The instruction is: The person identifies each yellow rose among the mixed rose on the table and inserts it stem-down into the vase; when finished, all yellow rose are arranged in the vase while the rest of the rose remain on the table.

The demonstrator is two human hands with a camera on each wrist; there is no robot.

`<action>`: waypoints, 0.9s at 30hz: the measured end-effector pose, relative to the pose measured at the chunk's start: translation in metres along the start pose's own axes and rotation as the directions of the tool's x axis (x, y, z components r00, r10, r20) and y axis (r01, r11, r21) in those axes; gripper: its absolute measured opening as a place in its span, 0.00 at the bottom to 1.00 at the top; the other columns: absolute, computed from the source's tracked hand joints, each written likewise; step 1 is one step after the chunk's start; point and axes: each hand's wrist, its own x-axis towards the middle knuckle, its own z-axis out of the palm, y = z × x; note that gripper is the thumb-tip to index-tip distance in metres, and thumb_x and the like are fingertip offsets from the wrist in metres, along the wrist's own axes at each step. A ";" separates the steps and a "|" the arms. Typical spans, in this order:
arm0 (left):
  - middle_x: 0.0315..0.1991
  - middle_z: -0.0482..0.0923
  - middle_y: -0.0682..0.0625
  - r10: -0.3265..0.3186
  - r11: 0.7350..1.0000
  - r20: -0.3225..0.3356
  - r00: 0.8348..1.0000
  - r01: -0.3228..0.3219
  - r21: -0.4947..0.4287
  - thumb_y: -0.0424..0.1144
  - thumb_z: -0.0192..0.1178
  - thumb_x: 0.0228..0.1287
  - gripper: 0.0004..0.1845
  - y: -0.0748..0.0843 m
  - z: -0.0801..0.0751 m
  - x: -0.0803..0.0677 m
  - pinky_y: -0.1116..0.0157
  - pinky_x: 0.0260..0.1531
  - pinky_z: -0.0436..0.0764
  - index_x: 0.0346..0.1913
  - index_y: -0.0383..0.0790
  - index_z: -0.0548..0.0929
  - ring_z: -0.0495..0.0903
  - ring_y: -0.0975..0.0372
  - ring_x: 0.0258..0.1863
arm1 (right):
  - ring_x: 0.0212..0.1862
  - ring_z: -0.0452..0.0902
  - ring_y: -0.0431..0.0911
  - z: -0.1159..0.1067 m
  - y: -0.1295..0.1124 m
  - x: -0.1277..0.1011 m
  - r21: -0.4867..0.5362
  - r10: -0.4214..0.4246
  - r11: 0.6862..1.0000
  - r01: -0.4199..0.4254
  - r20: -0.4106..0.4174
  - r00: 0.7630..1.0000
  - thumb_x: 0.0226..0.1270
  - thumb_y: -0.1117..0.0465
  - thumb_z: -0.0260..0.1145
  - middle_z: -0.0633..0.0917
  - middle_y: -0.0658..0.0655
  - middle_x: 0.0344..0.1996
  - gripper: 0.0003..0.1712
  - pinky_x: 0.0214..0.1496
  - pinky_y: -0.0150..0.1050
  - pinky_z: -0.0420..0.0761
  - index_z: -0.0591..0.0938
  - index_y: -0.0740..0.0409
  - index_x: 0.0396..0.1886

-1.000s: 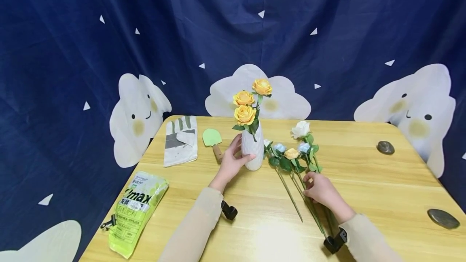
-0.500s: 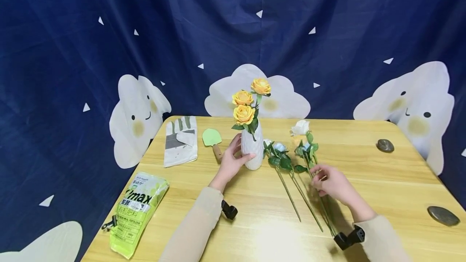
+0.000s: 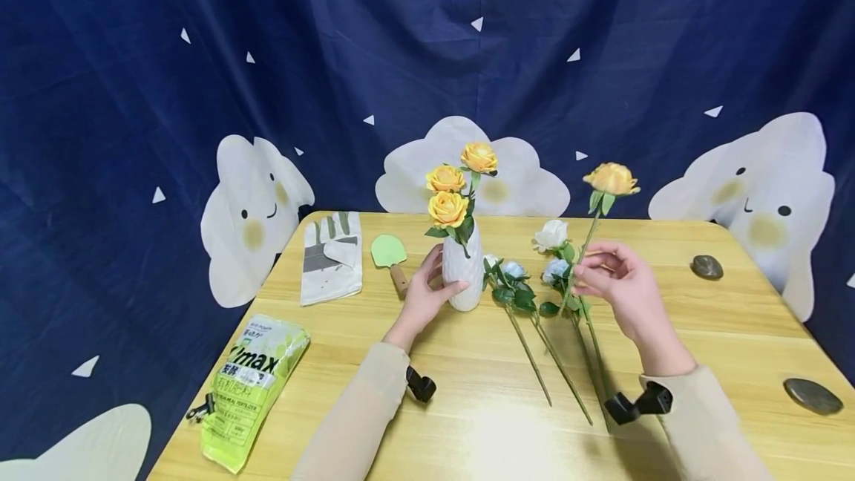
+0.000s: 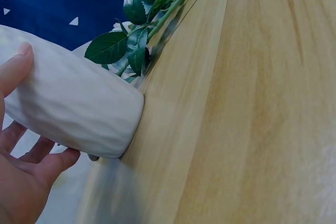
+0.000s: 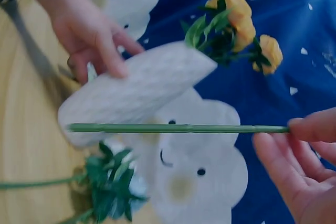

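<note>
My left hand (image 3: 427, 295) holds the white textured vase (image 3: 463, 273) around its side, thumb toward me, as the left wrist view also shows. Three yellow-orange roses (image 3: 447, 210) stand in the vase. Between thumb and fingers, my right hand (image 3: 617, 284) pinches the green stem (image 5: 178, 128) of another yellow-orange rose (image 3: 611, 180), raised with its bloom up. Beneath it, a white rose (image 3: 551, 235) and a pale blue rose (image 3: 556, 271) lie on the table. More cut roses, one with a pale blue bloom (image 3: 514, 270), lie just right of the vase, stems pointing toward me.
On the wooden table (image 3: 374, 392), a grey-white work glove (image 3: 332, 258) and a green trowel (image 3: 390, 252) lie left of the vase. A green fertilizer bag (image 3: 243, 392) sits at the front left. Two dark stones (image 3: 706, 268) lie at the right. A blue curtain (image 3: 427, 43) hangs behind.
My right hand has lifted a yellow-orange rose out of the flowers on the table and raised it upright, moving up and to the right. My left hand stays on the vase.
</note>
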 end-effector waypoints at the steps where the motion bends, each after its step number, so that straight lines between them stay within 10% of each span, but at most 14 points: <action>1: 0.65 0.63 0.42 0.001 1.000 0.000 1.000 -0.001 0.000 0.35 0.67 0.55 0.41 0.000 0.000 0.000 0.54 0.53 0.73 0.71 0.47 0.58 0.66 0.48 0.60 | 0.30 0.81 0.46 0.006 -0.002 0.004 0.035 -0.025 0.999 0.026 -0.026 0.999 0.55 0.81 0.62 0.81 0.57 0.30 0.17 0.32 0.42 0.83 0.73 0.69 0.45; 10: 0.65 0.63 0.42 0.001 1.000 0.001 1.000 -0.001 0.000 0.36 0.67 0.55 0.41 0.000 0.000 0.001 0.54 0.54 0.72 0.70 0.48 0.59 0.66 0.49 0.60 | 0.27 0.80 0.48 0.060 -0.018 0.045 0.208 -0.270 0.917 0.340 -0.302 0.914 0.51 0.83 0.64 0.79 0.61 0.28 0.18 0.27 0.42 0.83 0.74 0.69 0.41; 19: 0.65 0.63 0.42 0.007 1.000 -0.001 1.000 -0.007 0.004 0.35 0.67 0.55 0.41 0.001 0.000 0.000 0.54 0.54 0.73 0.70 0.46 0.58 0.67 0.48 0.60 | 0.27 0.79 0.51 0.100 -0.025 0.072 0.178 -0.471 0.809 0.560 -0.373 0.799 0.51 0.83 0.64 0.78 0.63 0.29 0.19 0.26 0.42 0.83 0.73 0.67 0.41; 27: 0.65 0.63 0.42 0.000 1.000 0.003 1.000 0.000 -0.009 0.34 0.67 0.56 0.41 0.001 0.000 0.000 0.53 0.54 0.72 0.70 0.46 0.59 0.66 0.48 0.60 | 0.29 0.79 0.47 0.113 -0.013 0.084 -0.036 -0.492 0.867 0.497 -0.229 0.840 0.55 0.78 0.64 0.78 0.59 0.29 0.15 0.28 0.39 0.83 0.75 0.64 0.41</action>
